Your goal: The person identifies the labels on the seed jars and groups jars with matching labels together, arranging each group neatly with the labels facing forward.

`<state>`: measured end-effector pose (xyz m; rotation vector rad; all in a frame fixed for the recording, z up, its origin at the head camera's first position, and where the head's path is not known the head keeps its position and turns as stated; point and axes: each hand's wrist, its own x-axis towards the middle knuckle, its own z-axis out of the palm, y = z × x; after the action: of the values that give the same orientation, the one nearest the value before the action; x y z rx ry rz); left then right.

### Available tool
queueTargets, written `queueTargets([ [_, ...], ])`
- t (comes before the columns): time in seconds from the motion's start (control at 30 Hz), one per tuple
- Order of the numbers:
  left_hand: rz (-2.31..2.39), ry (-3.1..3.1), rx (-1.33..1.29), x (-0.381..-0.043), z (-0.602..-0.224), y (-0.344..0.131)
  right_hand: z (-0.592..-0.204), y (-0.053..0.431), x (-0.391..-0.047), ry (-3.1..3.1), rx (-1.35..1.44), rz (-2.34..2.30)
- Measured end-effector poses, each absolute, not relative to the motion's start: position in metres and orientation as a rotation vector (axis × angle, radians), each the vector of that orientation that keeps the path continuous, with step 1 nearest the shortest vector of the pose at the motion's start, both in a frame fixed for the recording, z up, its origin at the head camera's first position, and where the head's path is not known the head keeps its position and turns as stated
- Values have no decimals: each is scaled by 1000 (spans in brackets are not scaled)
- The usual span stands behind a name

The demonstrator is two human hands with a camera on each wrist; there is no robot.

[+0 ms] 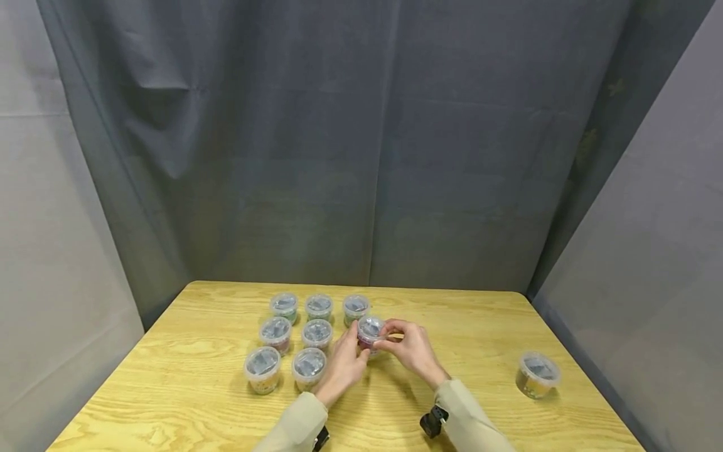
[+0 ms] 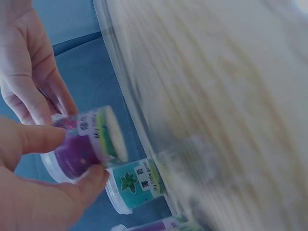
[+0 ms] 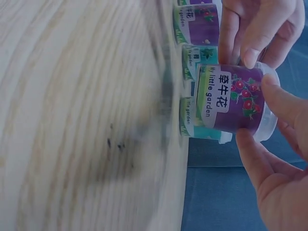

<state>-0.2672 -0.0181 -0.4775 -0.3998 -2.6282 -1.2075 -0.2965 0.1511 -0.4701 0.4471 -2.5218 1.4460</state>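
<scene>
A small plastic tub with a clear lid is between my two hands near the middle of the table. Its purple label reads "My little garden" and shows red flowers. My left hand grips the tub from the left, thumb and fingers on opposite sides. From the right, my right hand pinches it near the lid with thumb and fingers. Just behind it stands a teal-labelled tub, printed with a green leaf.
Several similar lidded tubs stand in rows to the left, among them a front-left tub and a back-row tub. A lone tub with a yellowish side stands far right on the wooden table. Grey curtain hangs behind.
</scene>
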Motion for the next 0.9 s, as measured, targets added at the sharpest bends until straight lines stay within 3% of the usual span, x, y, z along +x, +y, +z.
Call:
queueTargets([
  [0.9,-1263,-2722,-218,-266,-482,-16,-485,127,-308,-2571,541,1329],
])
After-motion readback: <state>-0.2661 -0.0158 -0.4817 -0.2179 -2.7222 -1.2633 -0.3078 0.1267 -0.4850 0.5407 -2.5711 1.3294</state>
